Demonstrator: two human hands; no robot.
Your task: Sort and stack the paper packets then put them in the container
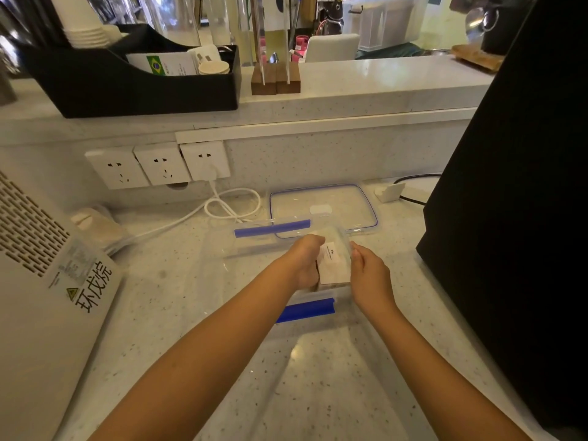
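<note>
A clear plastic container (241, 246) with blue latches on its far and near sides sits on the speckled counter in the middle of the head view. Both my hands hold a small stack of paper packets (331, 265) with a white printed label, over the container's right end. My left hand (304, 262) is closed on the stack's left side. My right hand (369, 275) presses its fingers against the right side. The lower part of the stack is hidden behind my hands. The container's clear lid (369, 202), blue-trimmed, lies flat just behind.
A white vented appliance (38, 281) fills the left edge. A tall black machine (509, 218) stands at the right. Wall sockets (159, 167) and a looped white cable (229, 205) lie behind the container. On the raised ledge stands a black organizer (127, 87) with cups and cards.
</note>
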